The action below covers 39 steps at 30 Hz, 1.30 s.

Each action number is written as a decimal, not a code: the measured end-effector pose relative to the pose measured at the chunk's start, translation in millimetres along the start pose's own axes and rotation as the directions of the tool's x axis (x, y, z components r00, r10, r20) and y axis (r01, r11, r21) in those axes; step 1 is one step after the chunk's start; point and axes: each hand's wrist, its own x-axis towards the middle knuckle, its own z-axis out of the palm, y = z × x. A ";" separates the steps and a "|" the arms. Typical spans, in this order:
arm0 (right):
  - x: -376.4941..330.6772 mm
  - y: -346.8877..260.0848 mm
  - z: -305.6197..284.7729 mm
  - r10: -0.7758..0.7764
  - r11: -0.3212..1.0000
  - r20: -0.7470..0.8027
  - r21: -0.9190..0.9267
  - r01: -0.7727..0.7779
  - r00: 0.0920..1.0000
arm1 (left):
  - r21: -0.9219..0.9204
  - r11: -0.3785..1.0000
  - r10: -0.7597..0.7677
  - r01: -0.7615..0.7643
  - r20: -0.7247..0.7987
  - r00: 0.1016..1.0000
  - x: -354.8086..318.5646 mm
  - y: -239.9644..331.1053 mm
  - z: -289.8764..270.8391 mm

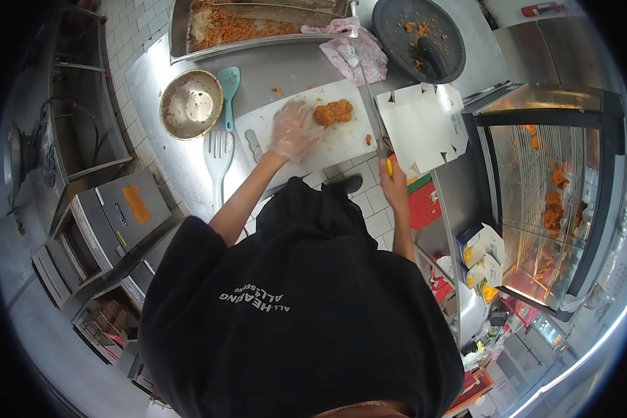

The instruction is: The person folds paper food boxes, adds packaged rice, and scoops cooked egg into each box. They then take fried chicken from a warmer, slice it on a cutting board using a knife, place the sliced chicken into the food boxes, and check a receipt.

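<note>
A piece of breaded fried chicken (334, 112) lies on the white cutting board (327, 153). My left hand (295, 130), in a clear plastic glove, is over the board just left of the chicken. Its fingers look spread, though slightly blurred, and nothing shows in them. At the board's right side my right hand (395, 181) is closed round the yellow handle of a knife (389, 167). The blade points away from me, between the board and an unfolded white carton (421, 125). Small crumbs are scattered over the board.
A metal bowl (191, 104), a teal spatula (228, 87) and a pale slotted turner (218, 164) sit at left. Behind are a crumb-filled metal tray (258, 43), a pink-patterned cloth (355, 59) and a dark round tub (383, 35). A glass warming cabinet (536, 209) stands right.
</note>
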 end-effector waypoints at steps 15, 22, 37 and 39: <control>-18.0 -14.6 51.1 0.250 0.966 0.217 0.008 -0.258 0.944 | 0.003 0.981 0.186 -0.195 -0.312 0.932 57.1 33.9 3.5; -15.2 -28.9 62.2 0.291 0.939 0.134 -0.230 -0.256 0.947 | 0.053 0.825 0.551 -0.562 0.145 0.822 139.0 20.3 67.6; 3.1 -20.9 48.9 0.251 0.953 0.136 -0.208 -0.220 0.958 | 0.017 0.878 0.478 -0.479 0.058 0.877 155.0 21.8 86.7; 11.2 -18.0 50.3 0.278 0.949 0.137 -0.195 -0.250 0.951 | 0.068 0.866 0.495 -0.496 0.040 0.868 153.6 23.5 89.0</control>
